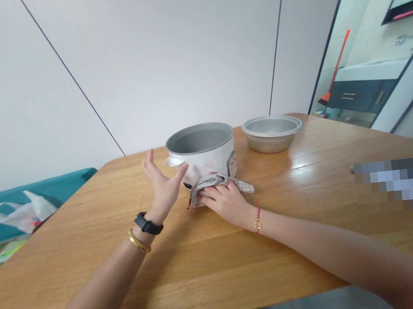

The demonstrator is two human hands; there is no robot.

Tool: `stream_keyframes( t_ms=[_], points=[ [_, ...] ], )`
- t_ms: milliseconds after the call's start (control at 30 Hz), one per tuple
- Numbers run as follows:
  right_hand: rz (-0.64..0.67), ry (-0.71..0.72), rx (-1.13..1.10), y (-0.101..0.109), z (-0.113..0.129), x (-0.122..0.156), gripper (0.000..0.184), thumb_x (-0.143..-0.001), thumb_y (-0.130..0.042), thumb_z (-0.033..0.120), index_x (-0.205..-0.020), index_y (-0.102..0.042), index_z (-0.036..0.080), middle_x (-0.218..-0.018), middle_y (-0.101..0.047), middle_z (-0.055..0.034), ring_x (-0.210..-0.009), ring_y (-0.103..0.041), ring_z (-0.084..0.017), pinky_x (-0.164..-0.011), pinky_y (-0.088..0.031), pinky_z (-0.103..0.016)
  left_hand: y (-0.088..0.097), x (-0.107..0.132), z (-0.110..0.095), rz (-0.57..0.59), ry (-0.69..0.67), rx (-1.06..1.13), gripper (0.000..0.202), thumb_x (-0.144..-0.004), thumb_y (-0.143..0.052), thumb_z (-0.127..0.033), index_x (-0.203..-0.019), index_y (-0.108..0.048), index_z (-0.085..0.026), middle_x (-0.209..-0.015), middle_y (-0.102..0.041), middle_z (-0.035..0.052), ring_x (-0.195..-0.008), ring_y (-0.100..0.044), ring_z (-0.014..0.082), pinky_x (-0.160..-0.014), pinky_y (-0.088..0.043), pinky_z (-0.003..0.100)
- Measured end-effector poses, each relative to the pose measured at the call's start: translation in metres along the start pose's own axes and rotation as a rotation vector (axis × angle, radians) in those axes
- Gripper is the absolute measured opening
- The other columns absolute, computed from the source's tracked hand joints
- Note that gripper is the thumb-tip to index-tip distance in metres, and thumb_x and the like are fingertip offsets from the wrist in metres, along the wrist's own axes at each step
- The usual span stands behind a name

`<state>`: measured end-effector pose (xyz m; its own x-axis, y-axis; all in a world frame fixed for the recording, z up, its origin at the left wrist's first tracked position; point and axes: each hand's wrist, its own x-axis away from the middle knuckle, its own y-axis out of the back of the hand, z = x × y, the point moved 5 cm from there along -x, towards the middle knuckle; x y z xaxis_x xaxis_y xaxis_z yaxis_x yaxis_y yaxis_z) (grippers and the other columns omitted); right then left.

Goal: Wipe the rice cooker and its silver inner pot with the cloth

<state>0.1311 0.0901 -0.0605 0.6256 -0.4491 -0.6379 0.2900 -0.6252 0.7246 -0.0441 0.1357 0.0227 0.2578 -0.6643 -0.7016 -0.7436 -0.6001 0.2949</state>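
A white rice cooker body (207,157) with a grey inside stands open on the wooden table (209,252). My right hand (226,202) presses a crumpled grey cloth (215,183) against the cooker's lower front wall, fingers closed over it. My left hand (162,186) hovers open just left of the cooker, palm towards it, thumb near the cooker's side handle. That wrist carries a black band and a gold bangle; the right wrist has a red string.
A metal inner pot (272,133) sits behind and right of the cooker. A blurred patch (398,188) covers something at the table's right edge. To the left lie a teal seat (47,188) and a white plastic bag (24,213). A doorway with an orange broom (334,70) opens at right.
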Motion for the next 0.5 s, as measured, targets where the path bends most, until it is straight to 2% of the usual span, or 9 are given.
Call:
stream_keyframes(
  t_ms=[67, 133, 200, 233, 300, 367, 400, 467, 500],
  points=[
    [0.086, -0.064, -0.059, -0.003, -0.022, 0.015, 0.025, -0.101, -0.051, 0.020, -0.113, -0.071, 0.028, -0.123, -0.068, -0.0047, -0.106, -0.058, -0.025, -0.088, -0.044, -0.042, -0.009, -0.022, -0.007, 0.206, -0.330, -0.251, 0.068, -0.075, -0.082, -0.048, -0.135, -0.057, -0.027, -0.148, -0.054, 0.0138, -0.144, -0.039, 0.0389, -0.121, -0.011, 0.067],
    [0.123, -0.181, -0.152, -0.006, -0.046, 0.026, 0.028, -0.097, -0.053, 0.014, -0.109, -0.073, 0.029, -0.119, -0.068, -0.0050, -0.107, -0.058, -0.025, -0.089, -0.044, -0.042, -0.024, -0.041, -0.014, 0.437, -0.548, -0.421, 0.050, -0.083, -0.075, -0.051, -0.125, -0.064, -0.026, -0.128, -0.068, 0.0115, -0.128, -0.057, 0.0364, -0.121, -0.008, 0.068],
    [0.096, -0.324, -0.294, -0.010, -0.068, 0.032, 0.032, -0.093, -0.050, 0.007, -0.104, -0.074, 0.026, -0.115, -0.067, -0.0059, -0.107, -0.059, -0.024, -0.093, -0.044, -0.040, -0.040, -0.053, -0.025, 0.606, -0.698, -0.547, 0.044, -0.088, -0.068, -0.056, -0.114, -0.068, -0.021, -0.109, -0.074, 0.0122, -0.110, -0.067, 0.0337, -0.117, -0.025, 0.061],
    [0.068, -0.394, -0.369, -0.012, -0.077, 0.034, 0.034, -0.090, -0.047, 0.004, -0.102, -0.073, 0.023, -0.113, -0.066, -0.0066, -0.108, -0.059, -0.022, -0.096, -0.045, -0.038, -0.048, -0.055, -0.033, 0.663, -0.749, -0.604, 0.045, -0.089, -0.064, -0.058, -0.110, -0.069, -0.019, -0.104, -0.075, 0.0134, -0.104, -0.069, 0.0335, -0.110, -0.036, 0.056],
    [0.027, -0.524, -0.464, -0.017, -0.092, 0.038, 0.033, -0.086, -0.045, 0.003, -0.100, -0.070, 0.019, -0.112, -0.065, -0.0082, -0.108, -0.060, -0.020, -0.098, -0.045, -0.035, -0.064, -0.053, -0.049, 0.732, -0.804, -0.712, 0.047, -0.092, -0.058, -0.059, -0.106, -0.068, -0.015, -0.099, -0.074, 0.0163, -0.096, -0.070, 0.0349, -0.089, -0.048, 0.047],
    [0.048, -0.659, -0.426, -0.022, -0.106, 0.042, 0.025, -0.086, -0.052, 0.011, -0.105, -0.066, 0.019, -0.116, -0.063, -0.0099, -0.112, -0.058, -0.023, -0.099, -0.046, -0.038, -0.080, -0.045, -0.065, 0.758, -0.803, -0.787, 0.046, -0.094, -0.054, -0.056, -0.108, -0.067, -0.014, -0.096, -0.074, 0.0176, -0.090, -0.071, 0.0355, -0.074, -0.047, 0.042],
    [0.083, -0.726, -0.371, -0.024, -0.112, 0.045, 0.023, -0.086, -0.057, 0.019, -0.108, -0.065, 0.019, -0.121, -0.063, -0.0109, -0.116, -0.057, -0.027, -0.099, -0.045, -0.041, -0.086, -0.040, -0.071, 0.760, -0.791, -0.802, 0.046, -0.094, -0.053, -0.055, -0.109, -0.066, -0.013, -0.094, -0.074, 0.0174, -0.088, -0.071, 0.0354, -0.070, -0.046, 0.040],
    [0.171, -0.833, -0.275, -0.028, -0.124, 0.052, 0.033, -0.084, -0.065, 0.034, -0.115, -0.063, 0.020, -0.128, -0.062, -0.0129, -0.123, -0.052, -0.034, -0.100, -0.044, -0.047, -0.095, -0.032, -0.080, 0.751, -0.752, -0.796, 0.047, -0.094, -0.052, -0.056, -0.112, -0.064, -0.014, -0.092, -0.074, 0.0163, -0.086, -0.071, 0.0344, -0.068, -0.044, 0.038],
    [0.213, -0.859, -0.260, -0.029, -0.129, 0.054, 0.037, -0.085, -0.065, 0.036, -0.117, -0.062, 0.019, -0.130, -0.062, -0.0133, -0.125, -0.052, -0.035, -0.101, -0.043, -0.047, -0.097, -0.029, -0.083, 0.742, -0.731, -0.782, 0.047, -0.093, -0.052, -0.057, -0.112, -0.063, -0.015, -0.093, -0.074, 0.0158, -0.086, -0.071, 0.0338, -0.067, -0.043, 0.038]
  ],
)
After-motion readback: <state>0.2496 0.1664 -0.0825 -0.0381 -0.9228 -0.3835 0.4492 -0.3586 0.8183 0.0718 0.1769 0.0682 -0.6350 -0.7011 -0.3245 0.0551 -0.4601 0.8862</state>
